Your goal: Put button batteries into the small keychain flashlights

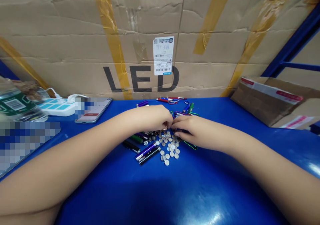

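Note:
My left hand (156, 118) is closed over the pile of small parts, its fingertips curled down; what they pinch is hidden. Touching or nearly touching it, my right hand (188, 128) has its fingers bent together around something I cannot make out. Below both hands lie many silver button cells (172, 146). Left of the cells are a purple tube (146, 151), a black tube (150, 156) and a green tube (136, 139). A green carabiner clip (191, 145) shows under my right hand. Behind the hands lie blue and green tubes (186, 107) with clips.
On the blue table (160, 198), a phone (93, 109), a white power strip (58, 107) and a bottle (18, 101) stand at the left. An open cardboard box (270, 104) sits at the right. Red tubes (163, 100) lie before a large carton (82, 51).

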### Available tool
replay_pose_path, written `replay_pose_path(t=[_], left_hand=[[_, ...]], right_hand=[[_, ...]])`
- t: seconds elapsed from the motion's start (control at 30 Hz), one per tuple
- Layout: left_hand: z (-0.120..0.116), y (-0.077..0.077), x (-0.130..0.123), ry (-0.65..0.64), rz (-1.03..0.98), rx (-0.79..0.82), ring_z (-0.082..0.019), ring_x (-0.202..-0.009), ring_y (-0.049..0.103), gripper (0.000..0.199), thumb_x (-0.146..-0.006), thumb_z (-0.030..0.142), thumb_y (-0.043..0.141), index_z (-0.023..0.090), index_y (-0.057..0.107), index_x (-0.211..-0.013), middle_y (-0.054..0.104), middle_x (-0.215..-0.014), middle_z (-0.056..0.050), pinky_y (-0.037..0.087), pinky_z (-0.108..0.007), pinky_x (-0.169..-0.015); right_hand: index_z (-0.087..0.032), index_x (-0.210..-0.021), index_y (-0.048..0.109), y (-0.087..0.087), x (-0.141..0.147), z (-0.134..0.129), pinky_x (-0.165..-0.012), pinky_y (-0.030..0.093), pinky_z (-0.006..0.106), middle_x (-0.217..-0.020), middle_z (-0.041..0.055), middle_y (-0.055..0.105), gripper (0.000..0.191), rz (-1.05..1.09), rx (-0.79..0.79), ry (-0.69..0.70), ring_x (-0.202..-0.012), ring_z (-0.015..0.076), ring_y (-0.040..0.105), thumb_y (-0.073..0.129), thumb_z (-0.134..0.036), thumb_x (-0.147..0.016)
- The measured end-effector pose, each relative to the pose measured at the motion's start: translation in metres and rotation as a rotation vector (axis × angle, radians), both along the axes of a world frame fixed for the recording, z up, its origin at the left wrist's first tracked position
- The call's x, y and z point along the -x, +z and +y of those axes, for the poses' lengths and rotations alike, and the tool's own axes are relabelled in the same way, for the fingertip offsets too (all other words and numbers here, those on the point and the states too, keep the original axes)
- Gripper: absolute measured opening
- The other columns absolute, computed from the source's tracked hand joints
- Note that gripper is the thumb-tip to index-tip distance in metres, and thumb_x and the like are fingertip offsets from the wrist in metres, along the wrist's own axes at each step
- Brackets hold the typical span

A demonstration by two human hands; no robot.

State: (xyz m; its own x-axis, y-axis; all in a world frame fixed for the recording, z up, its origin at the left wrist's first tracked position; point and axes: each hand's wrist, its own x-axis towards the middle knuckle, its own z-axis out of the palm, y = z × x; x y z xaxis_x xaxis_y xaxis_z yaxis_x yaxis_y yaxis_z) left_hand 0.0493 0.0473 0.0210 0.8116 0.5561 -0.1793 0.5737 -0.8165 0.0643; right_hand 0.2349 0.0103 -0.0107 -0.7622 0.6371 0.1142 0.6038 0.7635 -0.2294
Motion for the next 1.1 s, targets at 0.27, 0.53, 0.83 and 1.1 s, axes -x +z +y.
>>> replay_pose_path(t=[0.27, 0.53, 0.83, 1.1], left_hand=[[0.004, -0.003, 0.001, 0.014, 0.005, 0.011, -0.012, -0.068, 0.057, 0.017, -0.076, 0.014, 0.057, 0.021, 0.072, -0.082, 0.069, -0.077, 0.0, 0.037, -0.023, -0.059], [0.003, -0.008, -0.007, -0.106, -0.103, -0.085, -0.016, -0.091, 0.059, 0.026, -0.091, 0.015, 0.044, 0.017, 0.068, -0.099, 0.067, -0.098, -0.005, 0.042, -0.026, -0.08], [-0.015, -0.019, -0.005, -0.085, -0.048, 0.044, -0.025, -0.116, 0.051, 0.055, -0.09, 0.052, 0.048, 0.014, 0.05, -0.129, 0.054, -0.129, -0.013, 0.039, -0.031, -0.092], [-0.025, -0.016, -0.002, -0.071, -0.038, 0.047, -0.025, -0.115, 0.054, 0.049, -0.09, 0.049, 0.049, 0.017, 0.055, -0.126, 0.056, -0.13, -0.012, 0.039, -0.031, -0.094]], right_hand=[[-0.018, -0.09, 0.071, 0.004, -0.006, 0.002, -0.084, 0.048, 0.032, -0.095, 0.0079, 0.068, 0.02, -0.024, -0.022, -0.009, -0.091, 0.0193, 0.063, 0.053, -0.012, -0.086], [-0.02, -0.083, 0.07, 0.015, -0.016, 0.001, -0.071, 0.047, 0.028, -0.084, 0.003, 0.069, 0.018, -0.07, 0.005, -0.091, -0.075, 0.0157, 0.061, 0.055, -0.01, -0.082], [-0.021, -0.073, 0.065, 0.012, -0.016, -0.003, -0.048, 0.034, 0.024, -0.066, -0.0014, 0.065, 0.009, -0.197, 0.151, -0.228, -0.054, 0.0119, 0.052, 0.058, -0.015, -0.074], [-0.019, -0.065, 0.063, 0.014, -0.023, 0.005, -0.051, 0.035, 0.024, -0.063, 0.0003, 0.064, 0.013, -0.237, 0.137, -0.273, -0.053, 0.0113, 0.05, 0.053, -0.014, -0.072]])
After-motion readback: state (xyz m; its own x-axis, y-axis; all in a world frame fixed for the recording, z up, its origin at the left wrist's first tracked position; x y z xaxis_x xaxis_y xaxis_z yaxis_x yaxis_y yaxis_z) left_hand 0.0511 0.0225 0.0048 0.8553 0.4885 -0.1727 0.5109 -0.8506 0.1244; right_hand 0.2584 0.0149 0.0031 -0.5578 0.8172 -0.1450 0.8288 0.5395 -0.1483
